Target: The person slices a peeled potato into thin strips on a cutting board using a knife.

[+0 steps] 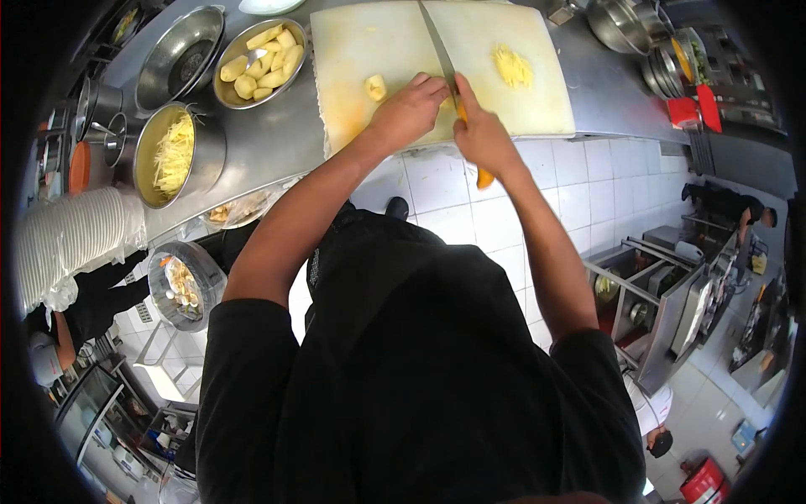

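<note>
My right hand [481, 134] is wrapped round the orange handle of a large knife [439, 40], whose blade points away from me over the cutting board [403, 42]. My left hand [411, 107] is against the left side of the blade near the handle, its fingers bent and pressed together; what lies under them is hidden. A peeled potato piece [375, 87] sits on the board to the left of my left hand. Right of the knife lies a small pile of thin yellow strips [512, 66].
Left of the board stand a bowl of peeled potatoes [291, 85], a pot of yellow strips [192, 160], an empty metal bowl [144, 84] and stacked plates [80, 239]. A waste bin [214, 286] stands below. Other people are at both sides. Metal bowls [617, 29] stand at right.
</note>
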Demonstrator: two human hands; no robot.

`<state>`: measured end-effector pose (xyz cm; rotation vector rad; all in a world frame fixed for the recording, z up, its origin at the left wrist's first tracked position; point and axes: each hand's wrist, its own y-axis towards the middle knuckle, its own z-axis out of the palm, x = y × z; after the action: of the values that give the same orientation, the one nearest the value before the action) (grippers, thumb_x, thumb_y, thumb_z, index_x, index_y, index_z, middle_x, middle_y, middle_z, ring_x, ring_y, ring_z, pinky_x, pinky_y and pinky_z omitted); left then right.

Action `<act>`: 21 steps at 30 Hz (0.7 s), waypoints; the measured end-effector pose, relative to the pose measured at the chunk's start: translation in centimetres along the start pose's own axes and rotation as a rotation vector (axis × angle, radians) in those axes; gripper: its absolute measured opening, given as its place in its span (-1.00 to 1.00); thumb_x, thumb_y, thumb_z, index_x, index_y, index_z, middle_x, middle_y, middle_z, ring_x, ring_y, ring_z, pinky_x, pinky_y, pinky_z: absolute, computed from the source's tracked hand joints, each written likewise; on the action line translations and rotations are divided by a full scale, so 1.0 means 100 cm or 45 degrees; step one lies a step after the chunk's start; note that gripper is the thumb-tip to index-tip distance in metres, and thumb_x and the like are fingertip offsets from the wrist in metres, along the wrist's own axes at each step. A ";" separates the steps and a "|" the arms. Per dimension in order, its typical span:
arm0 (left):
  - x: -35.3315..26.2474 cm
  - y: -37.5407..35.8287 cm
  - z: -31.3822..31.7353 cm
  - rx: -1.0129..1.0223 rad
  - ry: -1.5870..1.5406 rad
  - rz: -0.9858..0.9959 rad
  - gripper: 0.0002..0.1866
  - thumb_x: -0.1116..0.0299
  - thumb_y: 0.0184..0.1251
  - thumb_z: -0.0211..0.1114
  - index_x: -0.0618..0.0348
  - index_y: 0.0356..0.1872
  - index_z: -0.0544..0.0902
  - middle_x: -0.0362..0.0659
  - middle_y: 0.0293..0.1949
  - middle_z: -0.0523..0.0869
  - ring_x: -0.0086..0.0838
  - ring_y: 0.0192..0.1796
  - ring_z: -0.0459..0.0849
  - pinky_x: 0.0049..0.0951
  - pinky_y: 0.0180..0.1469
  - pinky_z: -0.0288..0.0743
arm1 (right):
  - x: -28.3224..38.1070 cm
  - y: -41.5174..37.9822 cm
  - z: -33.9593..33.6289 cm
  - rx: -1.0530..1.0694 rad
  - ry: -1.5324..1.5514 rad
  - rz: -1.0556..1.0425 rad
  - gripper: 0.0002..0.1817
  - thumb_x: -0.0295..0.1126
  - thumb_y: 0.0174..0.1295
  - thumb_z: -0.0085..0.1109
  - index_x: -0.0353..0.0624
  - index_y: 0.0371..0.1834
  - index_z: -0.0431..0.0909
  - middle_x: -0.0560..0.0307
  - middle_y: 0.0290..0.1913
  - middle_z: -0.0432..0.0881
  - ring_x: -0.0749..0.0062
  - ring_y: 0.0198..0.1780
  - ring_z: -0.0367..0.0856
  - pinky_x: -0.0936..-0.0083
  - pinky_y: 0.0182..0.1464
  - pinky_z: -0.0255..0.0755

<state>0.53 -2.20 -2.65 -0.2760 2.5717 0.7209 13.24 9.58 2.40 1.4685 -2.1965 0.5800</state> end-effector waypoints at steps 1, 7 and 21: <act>-0.002 -0.003 -0.001 0.020 -0.009 -0.013 -0.68 0.68 0.07 0.16 0.35 -0.10 0.65 -0.09 -0.03 0.64 -0.19 0.05 0.56 -0.28 0.13 0.52 | 0.002 0.006 -0.001 0.063 0.059 0.071 -0.18 -0.52 0.24 -0.09 0.01 0.62 -0.09 -0.36 -0.35 0.66 -0.19 -0.41 0.65 0.06 -0.20 0.53; -0.001 -0.001 -0.003 -0.030 -0.037 -0.027 -0.70 0.67 0.09 0.17 0.33 -0.11 0.66 -0.09 -0.03 0.65 -0.18 0.05 0.57 -0.27 0.14 0.52 | 0.039 -0.008 -0.042 0.302 0.167 0.332 -0.15 -0.54 0.17 -0.06 -0.06 0.61 -0.07 -0.42 -0.30 0.67 -0.36 -0.23 0.63 -0.07 -0.05 0.46; 0.001 0.000 -0.002 -0.098 -0.075 -0.011 -0.76 0.64 0.16 0.17 0.33 -0.15 0.66 -0.05 -0.04 0.67 -0.15 0.00 0.60 -0.25 0.09 0.54 | 0.026 -0.014 -0.025 0.226 0.142 0.241 -0.16 -0.49 0.23 -0.09 0.03 0.63 -0.11 -0.25 -0.36 0.69 0.11 -0.59 0.62 0.22 -0.26 0.59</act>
<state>0.37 -2.28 -2.58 -0.2856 2.4890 0.8144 13.95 8.54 6.02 1.2845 -2.2580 0.9194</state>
